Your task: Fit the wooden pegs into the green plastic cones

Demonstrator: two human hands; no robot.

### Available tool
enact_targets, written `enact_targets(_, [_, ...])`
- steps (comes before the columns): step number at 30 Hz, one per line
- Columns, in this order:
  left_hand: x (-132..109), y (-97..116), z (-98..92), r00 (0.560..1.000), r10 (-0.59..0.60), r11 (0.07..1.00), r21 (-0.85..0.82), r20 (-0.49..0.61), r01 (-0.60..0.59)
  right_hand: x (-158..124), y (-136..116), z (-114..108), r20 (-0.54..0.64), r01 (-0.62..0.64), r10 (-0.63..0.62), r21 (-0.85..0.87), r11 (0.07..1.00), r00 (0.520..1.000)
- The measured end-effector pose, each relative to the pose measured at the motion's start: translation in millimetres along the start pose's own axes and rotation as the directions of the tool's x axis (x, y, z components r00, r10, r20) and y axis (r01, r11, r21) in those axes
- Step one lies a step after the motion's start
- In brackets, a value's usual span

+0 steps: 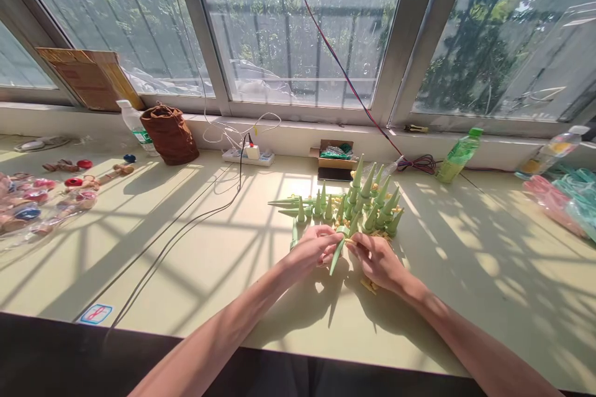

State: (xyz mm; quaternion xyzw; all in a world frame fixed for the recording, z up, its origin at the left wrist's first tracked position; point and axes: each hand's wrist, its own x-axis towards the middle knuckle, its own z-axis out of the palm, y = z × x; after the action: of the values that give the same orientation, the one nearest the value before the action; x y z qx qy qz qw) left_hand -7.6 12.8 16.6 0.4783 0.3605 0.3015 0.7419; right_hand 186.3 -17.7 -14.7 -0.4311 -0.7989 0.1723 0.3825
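Observation:
My left hand (pixel 313 250) and my right hand (pixel 376 258) meet over a pale table (pixel 195 260), both with fingers curled round a long green cone-shaped piece (pixel 337 252) that points down toward me. Just beyond them stands a cluster of several upright green cones (pixel 367 205), and a few cones (pixel 286 203) lie flat to its left. Small yellow pieces (pixel 370 286) lie under my right hand.
A brown pouch (pixel 170 134), a power strip (pixel 246 156) with cables, a small cardboard box (pixel 336 159) and a green bottle (pixel 459 154) line the window sill edge. Wooden toys in clear bags (pixel 32 205) lie at left, coloured bags (pixel 565 201) at right.

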Motion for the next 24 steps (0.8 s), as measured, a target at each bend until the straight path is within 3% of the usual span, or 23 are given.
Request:
enact_targets(11, [3,-13,1.1,0.984,0.177,0.979,0.104,0.014,-0.178,1,-7,-4,0.007,-0.126,0.126,0.121,0.985,0.992])
enact_targets(16, [7,-15,3.4,0.972,0.234,0.954,0.195,-0.010,-0.227,1,-6,-4,0.034,-0.224,0.223,0.270,0.936,0.974])
enact_targets(19, [8,-15,5.8,0.962,0.271,0.939,0.225,-0.018,-0.260,2,-6,-2,0.109,-0.331,0.316,0.445,0.832,0.942])
enact_targets(24, [6,-12,10.3,0.945,0.328,0.914,0.253,-0.001,-0.317,7,-12,-3,0.244,-0.459,0.415,0.682,0.569,0.876])
